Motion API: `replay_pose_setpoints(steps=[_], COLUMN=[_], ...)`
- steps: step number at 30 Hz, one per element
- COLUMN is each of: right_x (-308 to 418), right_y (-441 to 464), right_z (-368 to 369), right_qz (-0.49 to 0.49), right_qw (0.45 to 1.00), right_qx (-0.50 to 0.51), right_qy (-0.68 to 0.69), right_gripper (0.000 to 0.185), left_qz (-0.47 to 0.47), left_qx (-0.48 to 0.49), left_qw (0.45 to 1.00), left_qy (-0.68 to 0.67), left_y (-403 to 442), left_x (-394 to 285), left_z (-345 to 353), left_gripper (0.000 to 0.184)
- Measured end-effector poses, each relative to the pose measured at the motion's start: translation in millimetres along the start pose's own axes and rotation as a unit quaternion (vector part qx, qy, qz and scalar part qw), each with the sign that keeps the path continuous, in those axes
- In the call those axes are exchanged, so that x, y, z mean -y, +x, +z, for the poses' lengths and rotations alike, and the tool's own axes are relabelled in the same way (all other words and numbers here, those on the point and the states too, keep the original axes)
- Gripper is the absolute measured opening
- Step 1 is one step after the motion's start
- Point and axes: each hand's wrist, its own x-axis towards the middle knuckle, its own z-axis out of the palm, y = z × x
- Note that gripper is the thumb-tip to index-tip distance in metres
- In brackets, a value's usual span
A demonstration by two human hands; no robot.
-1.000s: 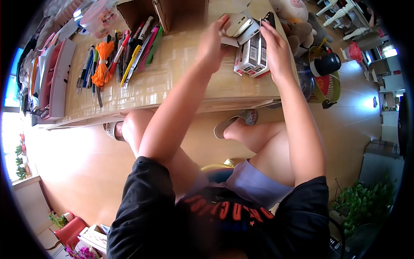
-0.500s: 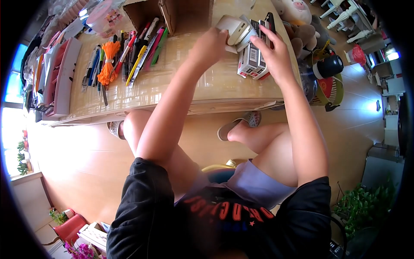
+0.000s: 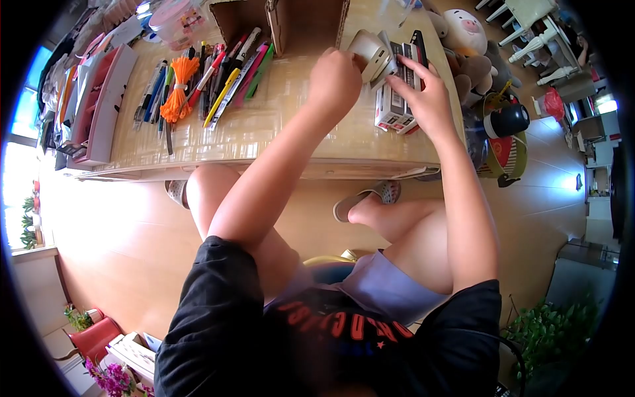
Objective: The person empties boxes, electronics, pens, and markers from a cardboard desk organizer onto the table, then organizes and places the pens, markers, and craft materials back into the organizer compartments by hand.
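My left hand [image 3: 336,83] is curled closed at the left edge of a white power bank [image 3: 372,49], which has small dark ports on its near end. My right hand [image 3: 426,92] lies over the printed boxes [image 3: 395,109], its thumb and fingers apart. Its fingertips touch the right side of the power bank and a thin greyish piece [image 3: 389,47] beside it; the contact is partly hidden. A black object [image 3: 418,43] stands along the far right side of the boxes.
Pens and markers [image 3: 235,79] and an orange bundle of ties [image 3: 178,89] lie on the table [image 3: 264,142]. A cardboard box [image 3: 307,26] stands behind, a pink-and-white organiser [image 3: 99,106] at left. Plush toys [image 3: 463,33] and a black-lidded bottle [image 3: 509,120] are beyond the right edge.
The view has shifted slightly, so the table items sit further right. My left hand has turned at the power bank, which now looks more tilted. My right hand stays at the boxes.
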Motion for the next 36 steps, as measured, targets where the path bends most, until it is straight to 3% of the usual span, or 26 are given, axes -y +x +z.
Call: replay_pose_setpoints(steps=[7,11,13,14,17,18,21,22,25,32,35,36], right_x=[4,-3,10,11,1,0,8,6,1,-21,-34,-39], right_y=[3,2,-2,-3,-9,-9,-23,-29,-39,-17,8,18], right_z=[-4,-10,-24,-30,-36,-38,-42,-39,-25,-17,-23,-29], right_qz=[0.0,-0.022,0.077,0.11,0.226,0.265,0.23,0.197,0.179,0.126,0.071,0.072], right_qw=[0.999,0.995,0.958,0.948,0.912,0.896,0.929,0.938,0.938,0.965,0.991,0.994], right_qx=[0.05,0.098,0.152,0.141,0.065,0.033,0.064,0.077,0.035,0.028,-0.035,-0.013], right_qy=[-0.018,0.03,0.232,0.263,0.335,0.353,0.283,0.276,0.295,0.228,0.107,0.087], right_gripper=[0.052,0.063,0.078,0.076,0.075,0.076,0.075,0.076,0.075,0.056,0.05,0.051], left_qz=[0.112,0.144,0.11,0.073,0.063,0.064,0.28,0.273,0.185,0.11,0.072,0.079], left_qx=[-0.103,-0.125,-0.105,-0.085,-0.031,0.03,0.001,0.03,0.03,0.014,-0.005,-0.023], left_qw=[0.966,0.973,0.988,0.993,0.994,0.993,0.959,0.962,0.982,0.993,0.996,0.995], left_qy=[0.211,0.128,0.025,-0.046,-0.086,-0.097,-0.035,0.004,-0.004,-0.049,-0.046,-0.051], left_y=[-16,-11,-10,-9,-22,-26,-36,-38,-42,-22,-8,-2], left_x=[-13,-6,-1,0,-8,-5,2,3,2,-5,-13,-8], left_z=[6,6,7,7,-3,-7,2,6,18,28,42,52], left_gripper=[0.01,0.01,0.015,0.036,0.068,0.11,0.143,0.158,0.156,0.147,0.144,0.143])
